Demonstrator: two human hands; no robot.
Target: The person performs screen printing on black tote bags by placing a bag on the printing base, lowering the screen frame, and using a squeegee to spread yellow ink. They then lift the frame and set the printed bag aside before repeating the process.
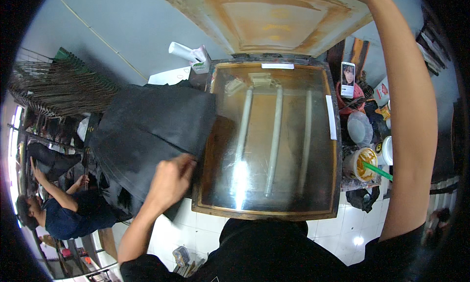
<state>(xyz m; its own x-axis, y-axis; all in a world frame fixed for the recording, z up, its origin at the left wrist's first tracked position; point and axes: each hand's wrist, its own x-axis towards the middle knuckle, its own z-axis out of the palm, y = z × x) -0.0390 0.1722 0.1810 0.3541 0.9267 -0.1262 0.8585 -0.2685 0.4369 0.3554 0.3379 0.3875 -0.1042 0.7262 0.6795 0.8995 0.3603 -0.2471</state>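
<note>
My left hand (172, 180) is closed in a pinch at the near right corner of a stack of dark cloth pieces (152, 115), left of a glass-topped table. My right arm (411, 111) reaches up past the right side to a raised screen printing frame (274, 22), stained orange-brown. The right hand itself lies beyond the upper edge of the picture. Hinges join the frame to the far side of the glass-topped table (289, 150). Pale tubes show through the glass, and white tape strips (331, 117) lie along its far and right edges.
At the right stand a phone (348, 79), a tub of yellow ink (351, 165) with a green spatula (377, 170), and several containers. Another person (73, 208) handles dark cloth at the far left, below a wire rack (58, 86). White paper (169, 75) lies behind the cloth.
</note>
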